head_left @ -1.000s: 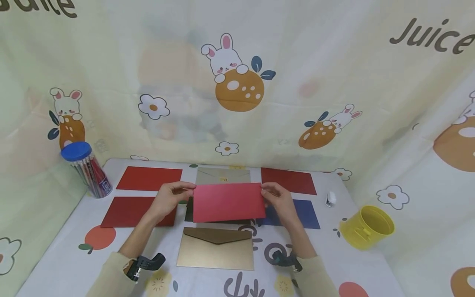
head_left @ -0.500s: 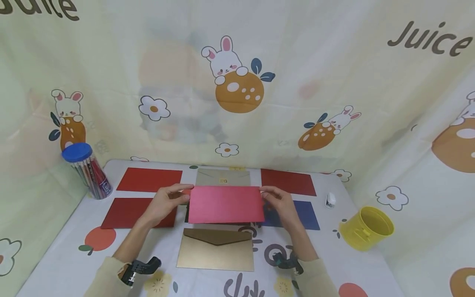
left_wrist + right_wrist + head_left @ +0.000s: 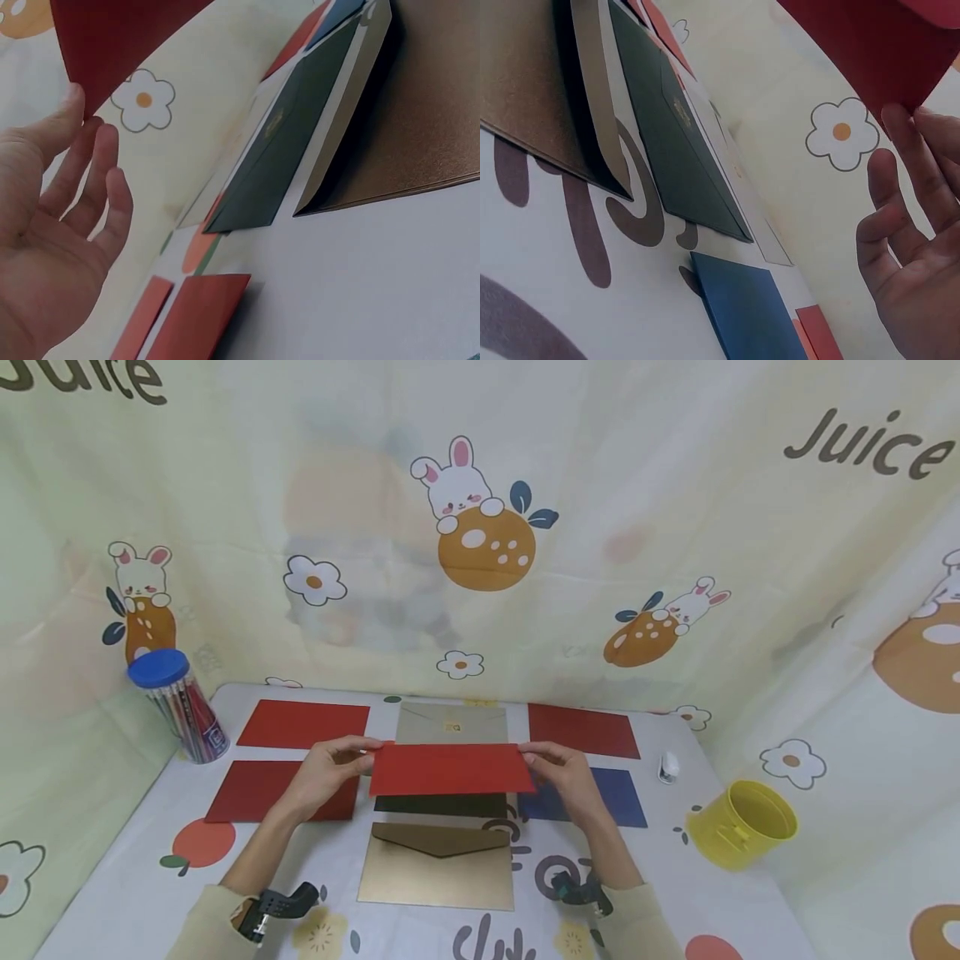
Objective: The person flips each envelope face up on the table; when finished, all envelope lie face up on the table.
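A plain red envelope (image 3: pixel 452 769) is held up above the table between my two hands. My left hand (image 3: pixel 327 777) pinches its left corner between thumb and fingertip, while the other fingers are loosely bent in the left wrist view. On the opposite side, my right hand (image 3: pixel 567 781) pinches the right corner. Below the held envelope lies a dark green envelope (image 3: pixel 442 807), partly hidden in the head view. Closer to me is a gold envelope (image 3: pixel 435 881) with its brown pointed flap raised at the far side. A pale grey envelope (image 3: pixel 450 718) lies behind.
Flat red envelopes lie at back left (image 3: pixel 303 724), mid left (image 3: pixel 255 791) and back right (image 3: pixel 583 730). A blue envelope (image 3: pixel 621 797) is beside my right hand. A blue-lidded pencil jar (image 3: pixel 183 710), a small white object (image 3: pixel 667 766) and a yellow cup (image 3: pixel 738 827) stand around them.
The red envelope has tilted flatter and shifted slightly left, with both hands keeping their pinch. Its front edge has risen, so more of the green envelope shows beneath.
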The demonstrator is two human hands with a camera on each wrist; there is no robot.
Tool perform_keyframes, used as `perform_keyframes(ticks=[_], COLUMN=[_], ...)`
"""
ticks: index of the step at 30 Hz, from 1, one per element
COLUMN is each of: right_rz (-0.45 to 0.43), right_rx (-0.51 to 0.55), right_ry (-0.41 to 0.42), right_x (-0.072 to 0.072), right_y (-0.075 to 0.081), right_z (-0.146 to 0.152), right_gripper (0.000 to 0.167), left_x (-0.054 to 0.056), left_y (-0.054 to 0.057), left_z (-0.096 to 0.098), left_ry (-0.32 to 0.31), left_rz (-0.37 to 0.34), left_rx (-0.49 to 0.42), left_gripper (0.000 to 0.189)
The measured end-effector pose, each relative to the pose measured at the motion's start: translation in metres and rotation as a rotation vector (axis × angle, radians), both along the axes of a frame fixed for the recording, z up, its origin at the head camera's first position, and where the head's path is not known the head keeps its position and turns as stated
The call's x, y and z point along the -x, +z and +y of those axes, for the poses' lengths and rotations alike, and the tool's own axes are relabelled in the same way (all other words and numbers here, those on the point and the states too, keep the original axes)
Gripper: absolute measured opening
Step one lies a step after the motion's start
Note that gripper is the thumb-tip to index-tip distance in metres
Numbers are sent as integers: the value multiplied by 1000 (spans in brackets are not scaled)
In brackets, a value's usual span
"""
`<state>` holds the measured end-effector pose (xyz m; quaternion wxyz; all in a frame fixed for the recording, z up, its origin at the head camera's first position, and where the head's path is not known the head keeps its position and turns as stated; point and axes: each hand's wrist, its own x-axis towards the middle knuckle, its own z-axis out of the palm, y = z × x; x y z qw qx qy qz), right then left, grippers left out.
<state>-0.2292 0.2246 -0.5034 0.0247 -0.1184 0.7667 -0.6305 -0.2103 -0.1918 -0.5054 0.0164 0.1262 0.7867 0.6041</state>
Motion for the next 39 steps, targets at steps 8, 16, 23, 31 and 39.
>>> perform_keyframes(ticks=[8,16,23,31,39], right_rz=[66,52,-15,-14,-47], right_rx=[13,5,-22,-64,-61], right_ry=[5,13,55,173,336], right_x=[2,1,-1,-1,-1], right_y=[0,-1,-1,0,-8], right_z=[-3,-7,-11,-19,-40], right_gripper=[19,25,41,66,78], left_x=[-2,-2,-2,-5,-12], left_y=[4,4,3,5,4], left_z=[-1,-3,-6,-21,-50], left_ry=[6,-14,-37,-88,-220], left_rz=[-42,-50,-90,-100,-164], left_rx=[-14,-18,-28,28,9], left_gripper=[28,28,46,65,84])
